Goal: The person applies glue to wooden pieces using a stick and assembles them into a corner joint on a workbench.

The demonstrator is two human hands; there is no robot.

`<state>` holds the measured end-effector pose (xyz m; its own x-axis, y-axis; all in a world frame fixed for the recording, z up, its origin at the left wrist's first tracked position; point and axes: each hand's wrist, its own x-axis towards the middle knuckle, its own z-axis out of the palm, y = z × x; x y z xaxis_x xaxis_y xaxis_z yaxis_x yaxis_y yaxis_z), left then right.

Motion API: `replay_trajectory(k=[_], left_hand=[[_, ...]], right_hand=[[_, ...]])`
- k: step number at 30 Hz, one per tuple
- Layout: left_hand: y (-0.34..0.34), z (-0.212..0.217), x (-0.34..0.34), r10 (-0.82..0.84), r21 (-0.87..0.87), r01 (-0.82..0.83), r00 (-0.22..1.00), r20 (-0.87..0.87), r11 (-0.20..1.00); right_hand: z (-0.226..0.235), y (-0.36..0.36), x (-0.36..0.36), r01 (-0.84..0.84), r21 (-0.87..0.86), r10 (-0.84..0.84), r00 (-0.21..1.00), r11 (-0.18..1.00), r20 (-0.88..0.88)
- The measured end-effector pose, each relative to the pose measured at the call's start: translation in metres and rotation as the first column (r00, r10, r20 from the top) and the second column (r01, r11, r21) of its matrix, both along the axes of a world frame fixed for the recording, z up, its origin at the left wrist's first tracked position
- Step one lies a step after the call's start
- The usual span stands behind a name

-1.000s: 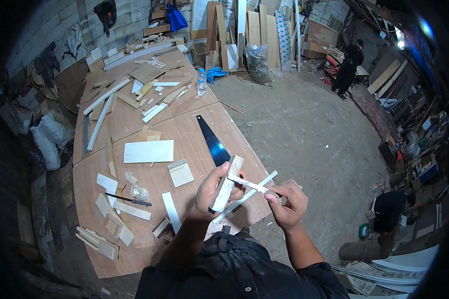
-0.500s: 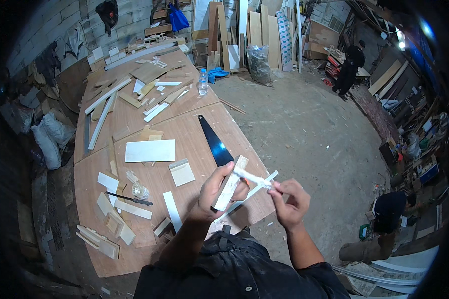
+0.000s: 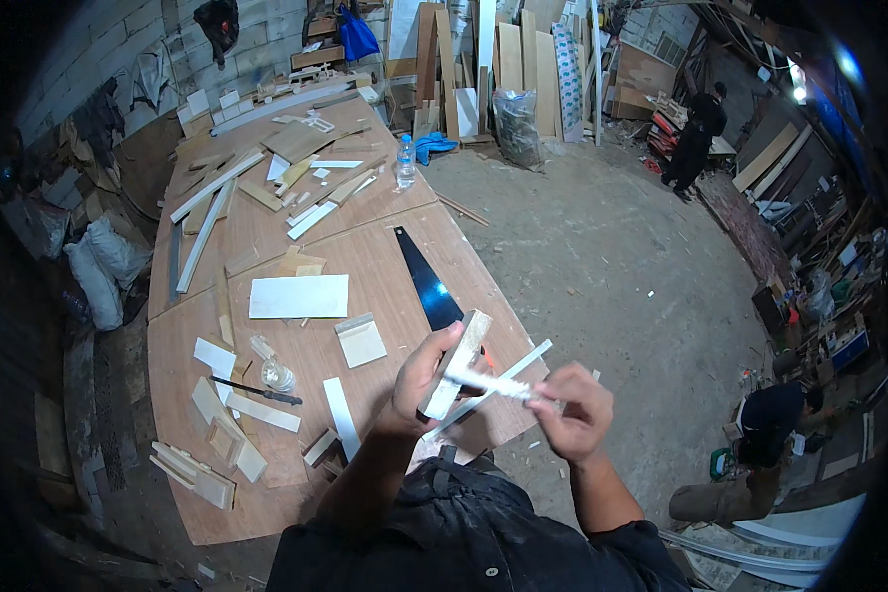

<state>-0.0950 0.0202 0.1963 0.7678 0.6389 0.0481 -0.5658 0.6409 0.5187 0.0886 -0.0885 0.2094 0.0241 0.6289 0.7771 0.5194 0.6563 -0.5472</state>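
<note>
At lower centre, the left grip clamps a wooden block — the right grip pinches 1 whitish stick, its tip over the block.

wood block rough; saw blade glossy metal

Blurred white strip, dark saw partly hidden behind left hand

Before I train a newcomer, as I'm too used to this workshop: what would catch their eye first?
The left hand grips a wooden block over the worktable, near its right edge; the right hand holds a whitish stick at it. Beyond them lies a shiny dark handsaw.
</note>
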Motion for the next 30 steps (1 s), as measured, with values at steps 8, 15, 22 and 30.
replay_trajectory(k=[8, 15, 22, 30], left_hand=[[0.001, 0.007, 0.000, -0.085, 0.000, 0.086, 0.992, 0.096, 0.996], [0.005, 0.005, 0.001, -0.103, 0.151, 0.085, 0.988, 0.113, 0.985], [0.001, 0.002, -0.001, 0.005, 0.038, -0.004, 0.999, -0.032, 0.999], [0.013, -0.007, -0.006, -0.130, 0.133, 0.116, 0.986, 0.104, 0.984]], right_hand=[[-0.004, 0.004, 0.003, 0.134, -0.079, -0.139, 0.988, 0.988, -0.062], [-0.005, 0.006, 0.005, 0.171, -0.069, -0.171, 0.985, 0.983, 0.013], [-0.004, 0.006, 0.009, -0.017, 0.028, 0.016, 0.999, 0.999, 0.047], [-0.009, 0.006, 0.006, 0.040, -0.024, -0.043, 0.990, 0.999, -0.131]])
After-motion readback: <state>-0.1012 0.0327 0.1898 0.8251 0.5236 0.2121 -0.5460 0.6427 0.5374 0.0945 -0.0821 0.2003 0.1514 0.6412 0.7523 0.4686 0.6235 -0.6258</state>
